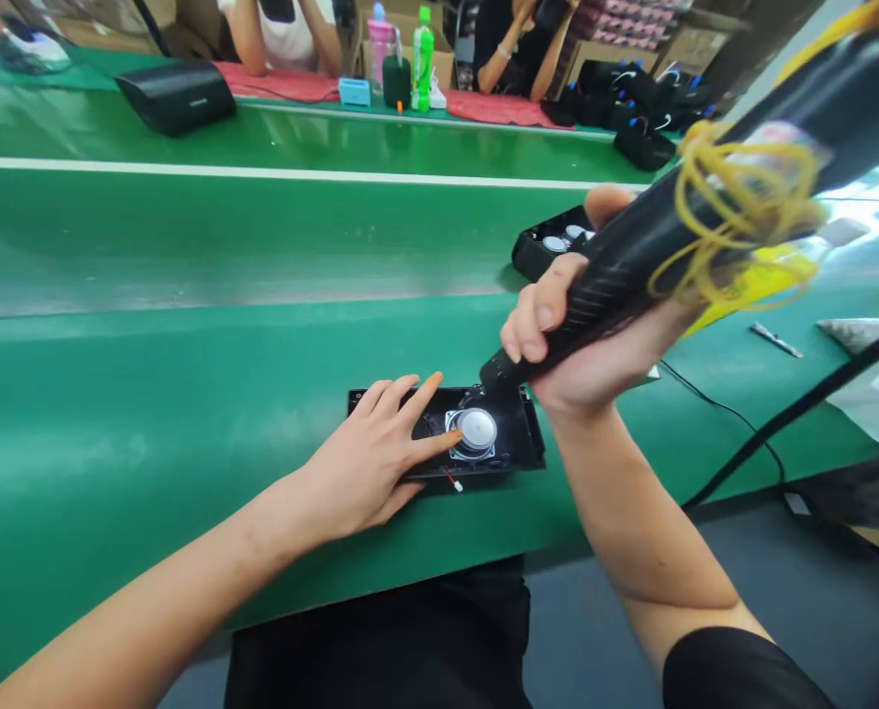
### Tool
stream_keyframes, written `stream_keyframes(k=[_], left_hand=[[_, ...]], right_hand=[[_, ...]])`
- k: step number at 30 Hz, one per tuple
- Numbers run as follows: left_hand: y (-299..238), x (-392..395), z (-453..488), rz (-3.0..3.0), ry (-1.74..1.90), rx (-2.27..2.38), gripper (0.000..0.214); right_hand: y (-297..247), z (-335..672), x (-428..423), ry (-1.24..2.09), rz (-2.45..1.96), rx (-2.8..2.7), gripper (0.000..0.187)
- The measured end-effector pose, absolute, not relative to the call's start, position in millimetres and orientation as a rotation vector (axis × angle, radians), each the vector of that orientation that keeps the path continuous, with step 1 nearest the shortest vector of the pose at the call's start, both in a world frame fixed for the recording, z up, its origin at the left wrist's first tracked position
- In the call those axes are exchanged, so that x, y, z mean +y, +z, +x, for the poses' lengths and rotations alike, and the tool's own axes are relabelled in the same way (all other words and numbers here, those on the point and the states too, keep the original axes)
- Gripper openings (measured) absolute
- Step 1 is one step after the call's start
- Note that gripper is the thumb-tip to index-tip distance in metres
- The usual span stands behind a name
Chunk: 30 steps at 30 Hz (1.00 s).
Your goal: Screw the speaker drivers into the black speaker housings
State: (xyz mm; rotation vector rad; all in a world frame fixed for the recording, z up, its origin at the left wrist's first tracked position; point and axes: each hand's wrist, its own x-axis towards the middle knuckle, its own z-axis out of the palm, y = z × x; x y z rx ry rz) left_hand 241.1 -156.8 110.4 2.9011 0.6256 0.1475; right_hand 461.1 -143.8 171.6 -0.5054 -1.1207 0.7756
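On the green work surface (210,414) lies a black speaker housing (517,433), fitted with a round silver speaker driver (477,429). A short wire with a white plug (458,485) sticks out at its near edge. My left hand (380,443) rests flat over the housing's left part with fingers spread, the index fingertip at the driver's rim and the thumb near the front edge. My right hand (564,325) is wrapped round a black electric screwdriver (631,246) with yellow rubber bands (741,217) on it. Its nose points down near the driver's upper right corner; the bit's tip is hard to make out.
Behind the screwdriver sits another black housing with silver drivers (538,246). A black cable (800,399) crosses at right, near a pen-like object (777,340). Across the bench are a black speaker (177,96), a green bottle (422,61) and two people's arms.
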Motion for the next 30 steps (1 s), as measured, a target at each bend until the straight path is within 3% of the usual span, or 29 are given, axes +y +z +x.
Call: stream_keyframes(k=[11,26,30], left_hand=[[109,-157,242,2.878,0.162,0.628,0.068],[107,-156,242,2.847,0.192,0.635,0.065],[108,-156,242,2.844,0.200,0.634,0.065]], right_hand=[[138,448,-131,0.826,-0.527,-1.185,0.063],[130,449,-128,0.852,-0.537,-1.202,0.060],[127,448,-129,0.877,-0.602,-1.185,0.070]])
